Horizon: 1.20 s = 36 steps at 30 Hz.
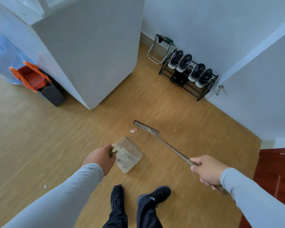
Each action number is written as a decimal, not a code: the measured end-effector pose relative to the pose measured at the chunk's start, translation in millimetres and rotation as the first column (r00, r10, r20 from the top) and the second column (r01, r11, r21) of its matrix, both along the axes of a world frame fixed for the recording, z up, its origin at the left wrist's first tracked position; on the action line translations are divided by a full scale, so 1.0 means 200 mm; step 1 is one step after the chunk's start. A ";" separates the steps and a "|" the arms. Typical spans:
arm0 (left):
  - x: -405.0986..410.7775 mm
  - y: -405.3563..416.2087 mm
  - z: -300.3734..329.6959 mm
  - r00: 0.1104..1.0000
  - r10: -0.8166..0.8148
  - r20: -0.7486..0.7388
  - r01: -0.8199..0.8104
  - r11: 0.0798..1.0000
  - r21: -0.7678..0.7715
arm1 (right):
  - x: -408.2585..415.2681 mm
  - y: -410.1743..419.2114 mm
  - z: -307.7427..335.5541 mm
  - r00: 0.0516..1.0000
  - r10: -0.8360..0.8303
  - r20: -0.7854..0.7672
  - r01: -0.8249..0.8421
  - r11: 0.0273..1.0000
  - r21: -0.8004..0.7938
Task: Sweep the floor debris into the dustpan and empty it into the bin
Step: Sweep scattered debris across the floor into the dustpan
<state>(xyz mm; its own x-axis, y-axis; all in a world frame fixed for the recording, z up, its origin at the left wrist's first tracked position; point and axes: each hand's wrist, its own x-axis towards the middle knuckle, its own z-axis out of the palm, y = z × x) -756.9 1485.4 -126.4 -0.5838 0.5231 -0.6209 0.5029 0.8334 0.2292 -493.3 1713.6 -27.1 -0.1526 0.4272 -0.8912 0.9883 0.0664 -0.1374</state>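
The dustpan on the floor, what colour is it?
Clear, see-through plastic; the dustpan shows best in the head view.

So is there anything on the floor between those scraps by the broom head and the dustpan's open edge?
Nothing visible. The scraps lie beside the broom head, and only bare wood floor separates them from the dustpan, held by the left hand.

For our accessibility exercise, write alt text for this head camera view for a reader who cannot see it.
Seen from above, a person's right hand grips a broom and the left hand holds a clear dustpan on a wooden floor, with small scraps between them. A shoe rack stands by the wall.
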 end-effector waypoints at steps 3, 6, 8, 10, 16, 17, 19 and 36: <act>-0.05 -0.02 0.00 0.998 0.061 -0.019 -0.061 0.998 -0.009 | -0.19 -0.01 -0.23 0.998 0.050 0.031 -0.052 0.996 0.071; -0.05 0.01 -0.03 0.997 0.073 -0.022 -0.074 0.997 -0.027 | -0.29 -0.07 -0.42 0.984 0.135 0.114 -0.146 0.985 0.095; -0.06 0.03 -0.04 0.998 0.062 -0.024 -0.063 0.998 -0.026 | -0.29 -0.14 -0.47 0.947 0.265 0.183 -0.278 0.959 0.053; -0.07 0.04 -0.04 0.998 0.063 -0.023 -0.064 0.998 -0.015 | -0.25 -0.18 -0.42 0.898 0.388 0.208 -0.398 0.917 0.009; -0.12 0.03 -0.02 0.998 0.059 -0.022 -0.059 0.998 -0.002 | 0.03 0.03 -0.04 0.989 0.133 0.068 -0.124 0.984 -0.125; -0.11 0.02 -0.02 0.998 0.061 -0.021 -0.061 0.998 0.002 | 0.07 0.04 0.01 0.994 0.088 0.063 -0.080 0.989 -0.125; -0.09 0.01 -0.02 0.998 0.062 -0.014 -0.062 0.998 0.005 | 0.14 0.01 0.07 0.998 0.038 0.050 -0.032 0.994 -0.106; -0.02 -0.22 -0.01 0.999 -0.040 -0.019 0.039 0.997 -0.063 | -0.01 -0.57 -0.35 0.983 0.142 0.113 -0.110 0.962 -0.249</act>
